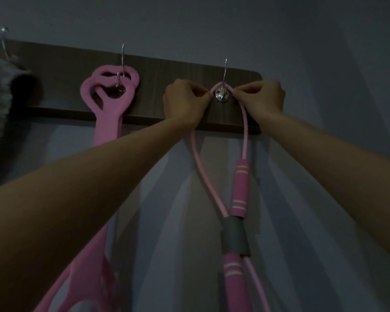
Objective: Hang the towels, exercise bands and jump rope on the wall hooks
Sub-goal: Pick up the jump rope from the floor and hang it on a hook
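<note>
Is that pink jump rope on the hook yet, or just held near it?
On: the jump rope loops over the right hook, while the left hand and right hand pinch it either side.

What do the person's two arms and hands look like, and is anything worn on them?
Both forearms are bare up to the frame edge: no sleeves show. The left hand and the right hand wear no gloves, and no watch, bracelet or band shows on either wrist. No rings are visible, though the dim light and curled fingers hide much of them. No markings can be seen.
</note>
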Action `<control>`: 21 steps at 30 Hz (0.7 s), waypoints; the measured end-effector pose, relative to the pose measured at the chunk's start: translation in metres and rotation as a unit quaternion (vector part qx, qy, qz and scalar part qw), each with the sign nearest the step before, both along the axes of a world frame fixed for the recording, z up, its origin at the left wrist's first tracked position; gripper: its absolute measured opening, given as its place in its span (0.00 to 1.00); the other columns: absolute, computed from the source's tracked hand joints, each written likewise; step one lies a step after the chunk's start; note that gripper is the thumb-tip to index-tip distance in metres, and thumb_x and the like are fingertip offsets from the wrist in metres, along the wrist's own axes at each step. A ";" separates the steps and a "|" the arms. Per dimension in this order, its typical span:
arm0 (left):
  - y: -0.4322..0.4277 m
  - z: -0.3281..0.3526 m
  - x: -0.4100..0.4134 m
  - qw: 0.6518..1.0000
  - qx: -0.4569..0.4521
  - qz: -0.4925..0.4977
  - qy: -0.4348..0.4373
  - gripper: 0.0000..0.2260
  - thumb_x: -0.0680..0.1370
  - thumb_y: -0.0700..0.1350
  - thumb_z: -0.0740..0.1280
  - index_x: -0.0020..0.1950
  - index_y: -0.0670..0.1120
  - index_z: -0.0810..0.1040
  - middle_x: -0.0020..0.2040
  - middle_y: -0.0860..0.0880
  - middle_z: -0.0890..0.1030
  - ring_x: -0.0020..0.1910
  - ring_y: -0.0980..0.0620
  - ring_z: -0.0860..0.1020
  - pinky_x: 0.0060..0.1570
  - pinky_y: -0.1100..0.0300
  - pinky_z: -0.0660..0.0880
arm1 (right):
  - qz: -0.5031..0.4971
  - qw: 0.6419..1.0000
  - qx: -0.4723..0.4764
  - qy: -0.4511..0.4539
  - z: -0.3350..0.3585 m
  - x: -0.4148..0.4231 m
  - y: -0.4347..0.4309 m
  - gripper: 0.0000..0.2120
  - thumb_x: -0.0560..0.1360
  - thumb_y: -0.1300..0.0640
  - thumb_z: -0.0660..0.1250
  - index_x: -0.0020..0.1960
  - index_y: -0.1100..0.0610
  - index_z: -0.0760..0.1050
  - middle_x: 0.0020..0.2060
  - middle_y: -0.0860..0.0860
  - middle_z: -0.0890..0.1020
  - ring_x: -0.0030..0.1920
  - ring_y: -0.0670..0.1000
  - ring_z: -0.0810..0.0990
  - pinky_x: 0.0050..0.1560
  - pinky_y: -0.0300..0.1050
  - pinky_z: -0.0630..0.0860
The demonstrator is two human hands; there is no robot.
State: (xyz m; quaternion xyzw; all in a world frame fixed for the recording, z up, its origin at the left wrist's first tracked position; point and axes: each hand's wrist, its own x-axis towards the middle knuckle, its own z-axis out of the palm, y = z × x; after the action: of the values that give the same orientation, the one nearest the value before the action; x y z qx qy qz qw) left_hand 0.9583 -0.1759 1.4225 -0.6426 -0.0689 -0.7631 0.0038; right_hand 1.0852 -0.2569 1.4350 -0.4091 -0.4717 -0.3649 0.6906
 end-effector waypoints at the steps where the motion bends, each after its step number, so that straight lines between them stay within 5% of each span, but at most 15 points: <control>1: -0.002 -0.003 -0.001 1.000 -0.006 0.008 0.014 0.09 0.73 0.49 0.70 0.50 0.49 0.84 0.48 0.50 0.85 0.47 0.55 0.82 0.54 0.55 0.77 | 0.002 1.000 -0.008 0.001 -0.002 -0.001 -0.002 0.09 0.70 0.57 0.72 0.50 0.56 0.83 0.47 0.50 0.85 0.48 0.43 0.80 0.49 0.33 0.73; 9: -0.024 -0.027 -0.018 0.994 -0.036 0.006 0.100 0.13 0.75 0.47 0.67 0.59 0.49 0.80 0.55 0.49 0.83 0.52 0.51 0.81 0.55 0.52 0.78 | 0.037 0.994 -0.095 0.038 -0.028 -0.010 -0.025 0.14 0.71 0.63 0.69 0.56 0.58 0.80 0.53 0.54 0.83 0.53 0.52 0.81 0.58 0.50 0.78; 15: -0.047 -0.055 -0.048 0.987 0.000 0.068 0.148 0.18 0.77 0.50 0.64 0.67 0.50 0.74 0.61 0.47 0.80 0.59 0.48 0.77 0.58 0.51 0.75 | -0.020 0.991 -0.131 -0.006 -0.071 -0.031 -0.059 0.16 0.73 0.61 0.68 0.60 0.56 0.78 0.56 0.52 0.82 0.56 0.47 0.79 0.58 0.36 0.71; 21: -0.071 -0.116 -0.091 0.967 0.053 0.148 0.201 0.20 0.78 0.53 0.61 0.69 0.49 0.71 0.65 0.48 0.76 0.63 0.46 0.74 0.61 0.47 0.72 | -0.133 0.970 -0.178 -0.097 -0.142 -0.067 -0.103 0.16 0.73 0.57 0.66 0.61 0.52 0.77 0.56 0.50 0.81 0.47 0.44 0.76 0.50 0.34 0.68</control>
State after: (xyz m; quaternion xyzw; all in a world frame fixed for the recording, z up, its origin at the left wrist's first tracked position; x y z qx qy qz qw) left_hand 0.8670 -0.2474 1.3067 -0.7645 -0.1204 -0.6114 0.1650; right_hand 1.0183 -0.3603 1.2933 -0.5471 -0.5352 -0.4013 0.5032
